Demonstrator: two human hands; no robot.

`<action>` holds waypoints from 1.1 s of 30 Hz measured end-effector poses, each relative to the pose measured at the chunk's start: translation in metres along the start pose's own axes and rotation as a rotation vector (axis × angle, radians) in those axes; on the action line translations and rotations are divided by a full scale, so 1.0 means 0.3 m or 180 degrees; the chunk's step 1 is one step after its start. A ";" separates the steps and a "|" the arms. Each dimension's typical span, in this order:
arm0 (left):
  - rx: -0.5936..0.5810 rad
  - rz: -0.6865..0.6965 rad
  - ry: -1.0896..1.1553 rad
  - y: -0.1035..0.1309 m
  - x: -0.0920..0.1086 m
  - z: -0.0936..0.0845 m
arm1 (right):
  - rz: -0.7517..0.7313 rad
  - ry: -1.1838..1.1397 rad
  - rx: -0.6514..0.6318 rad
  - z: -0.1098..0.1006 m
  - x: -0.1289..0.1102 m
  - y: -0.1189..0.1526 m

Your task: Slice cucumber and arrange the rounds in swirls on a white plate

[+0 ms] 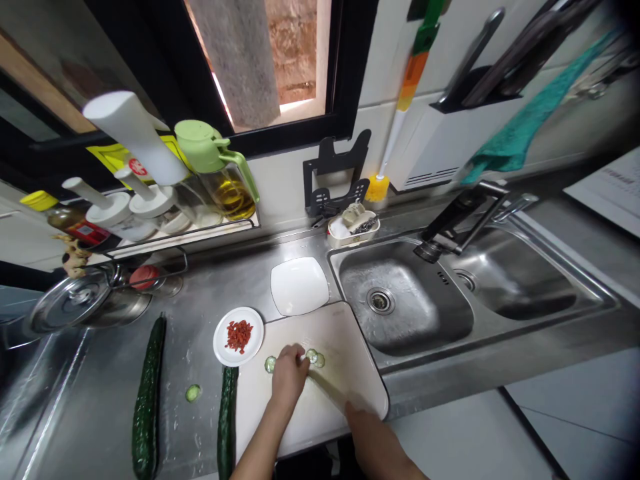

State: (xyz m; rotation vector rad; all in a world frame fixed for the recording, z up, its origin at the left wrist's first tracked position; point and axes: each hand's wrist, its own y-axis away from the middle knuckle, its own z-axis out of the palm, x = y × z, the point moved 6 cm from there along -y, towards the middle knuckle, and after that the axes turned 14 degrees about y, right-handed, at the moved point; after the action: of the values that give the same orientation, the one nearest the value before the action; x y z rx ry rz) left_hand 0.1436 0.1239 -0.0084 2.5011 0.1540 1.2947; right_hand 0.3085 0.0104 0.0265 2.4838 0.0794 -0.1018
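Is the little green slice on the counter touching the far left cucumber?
Apart. The head view shows a strip of counter between the slice and that cucumber.

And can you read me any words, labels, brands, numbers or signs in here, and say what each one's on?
No wording is legible.
Yellow-capped bottle: red label, too small and blurred.
Yellow panel behind the condiment containers: round red emblem, unreadable.
White surface at the far right: faint print, too blurred.
Cutting board: faint mark near its top corner, too small.
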 end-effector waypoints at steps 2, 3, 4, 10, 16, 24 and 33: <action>-0.0023 -0.0095 -0.0034 -0.011 0.005 0.016 | 0.0006 0.0133 -0.0355 -0.015 -0.012 0.005; -0.0030 -0.0128 -0.0047 -0.015 0.007 0.020 | 0.0023 0.0145 -0.0503 -0.025 -0.017 0.008; -0.0035 -0.0154 -0.0054 -0.017 0.008 0.022 | 0.0020 0.0138 -0.0598 -0.034 -0.021 0.010; 0.0002 -0.0230 -0.0026 -0.022 0.015 0.027 | 0.0049 0.0023 -0.0586 -0.051 -0.020 0.010; -0.0026 -0.0243 0.0124 -0.017 0.022 0.031 | 0.0006 0.0109 -0.0505 -0.048 -0.018 0.009; 0.0019 -0.0214 0.0394 -0.011 0.001 0.026 | 0.0009 -0.0001 -0.0447 -0.050 -0.012 0.012; 0.0262 -0.0401 0.0477 0.031 -0.070 -0.036 | -0.0200 0.0156 -0.0517 -0.056 -0.029 0.028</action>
State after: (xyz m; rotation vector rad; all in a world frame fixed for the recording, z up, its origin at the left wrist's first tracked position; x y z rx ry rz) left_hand 0.1222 0.1125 -0.0159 2.4157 0.4005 1.4494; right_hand 0.3014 0.0138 0.0456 2.3223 0.1794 -0.0587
